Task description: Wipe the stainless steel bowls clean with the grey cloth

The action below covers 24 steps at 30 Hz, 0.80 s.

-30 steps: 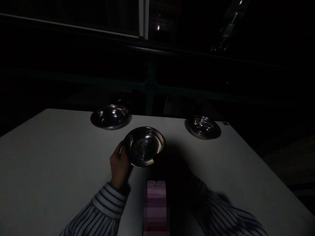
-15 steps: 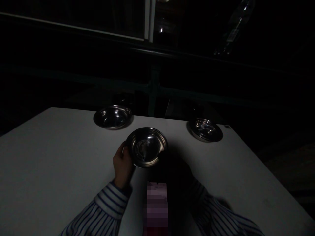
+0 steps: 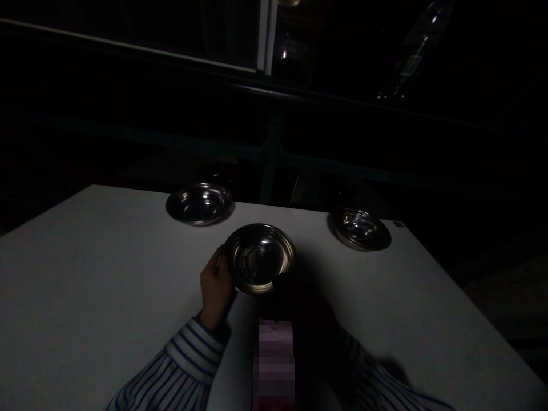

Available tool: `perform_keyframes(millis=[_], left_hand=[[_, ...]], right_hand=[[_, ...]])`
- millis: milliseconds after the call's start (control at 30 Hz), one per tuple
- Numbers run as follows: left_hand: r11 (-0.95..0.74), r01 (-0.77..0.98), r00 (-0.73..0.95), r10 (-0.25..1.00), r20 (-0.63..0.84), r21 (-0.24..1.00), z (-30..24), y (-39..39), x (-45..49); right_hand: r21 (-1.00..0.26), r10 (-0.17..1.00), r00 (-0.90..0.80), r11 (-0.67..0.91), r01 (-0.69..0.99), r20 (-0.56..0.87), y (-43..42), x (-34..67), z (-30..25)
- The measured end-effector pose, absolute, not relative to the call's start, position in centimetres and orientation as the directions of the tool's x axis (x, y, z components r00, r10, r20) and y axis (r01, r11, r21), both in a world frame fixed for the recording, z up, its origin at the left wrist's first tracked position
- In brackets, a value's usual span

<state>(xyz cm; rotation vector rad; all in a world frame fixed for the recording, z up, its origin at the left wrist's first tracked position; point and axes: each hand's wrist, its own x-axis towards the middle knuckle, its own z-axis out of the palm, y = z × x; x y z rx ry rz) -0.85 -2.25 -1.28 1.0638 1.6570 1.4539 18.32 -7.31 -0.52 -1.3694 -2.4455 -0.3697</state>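
Observation:
My left hand (image 3: 216,285) is closed on the left rim of a shiny steel bowl (image 3: 260,258) near the middle of a white table (image 3: 85,274). The bowl looks tilted slightly toward me. My right hand is lost in deep shadow to the right of the bowl; only its striped sleeve (image 3: 385,388) shows, and its fingers cannot be made out. Both sleeves are white with dark stripes.
A second steel bowl (image 3: 199,204) sits at the table's far edge on the left, a third steel bowl (image 3: 359,228) at the far right. The room beyond the table is dark, with a pale vertical post (image 3: 265,34) and dim rails.
The view has drifted slightly, shifting everything a little to the right. My left hand keeps its hold on the bowl's rim; the bowl has barely moved.

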Motion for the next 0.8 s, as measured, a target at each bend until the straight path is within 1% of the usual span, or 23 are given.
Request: perform_keyframes(millis=[233, 433, 667, 800], left_hand=[[0.052, 0.145, -0.440, 0.898, 0.018, 0.988, -1.4, -2.2, -0.8], [0.059, 0.207, -0.387, 0.922, 0.026, 0.977, -1.0, -2.0, -1.3], [0.084, 0.179, -0.403, 0.915, -0.005, 0.980, -1.0, -1.6, -1.3], [0.090, 0.168, -0.375, 0.927, -0.021, 0.982, -1.0, -1.3, -1.5]], right_hand=[[0.069, 0.836, -0.446, 0.449, 0.891, 0.320, -6.3, 19.1, 0.0], [0.054, 0.865, -0.428, 0.429, 0.902, 0.264, -5.6, 18.9, 0.2], [0.029, 0.880, -0.411, 0.417, 0.908, 0.238, -4.6, 18.8, 0.3], [0.011, 0.888, -0.399, 0.407, 0.913, 0.227, -4.5, 18.9, 0.3]])
